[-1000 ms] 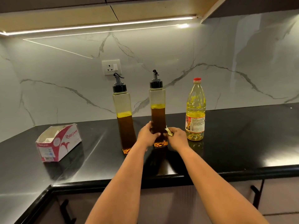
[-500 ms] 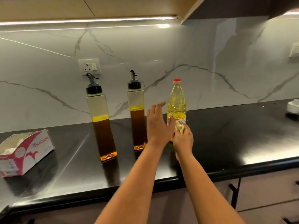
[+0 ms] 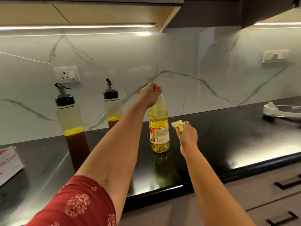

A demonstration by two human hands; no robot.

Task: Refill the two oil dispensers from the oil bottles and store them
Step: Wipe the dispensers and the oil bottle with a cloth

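Left hand is now gripping the red cap of the oil bottle, having left the dispensers a second ago; right hand is moving off to the bottle's right, still pinching a crumpled tissue; bottle is standing upright on the black counter, part full; both dispensers are sitting left of the bottle, capped, near one just beside it, far one further left, each partly filled with dark oil; judging this as wiping finishing and attention shifting to the bottle, likely uncapping or lifting it; cannot tell which.
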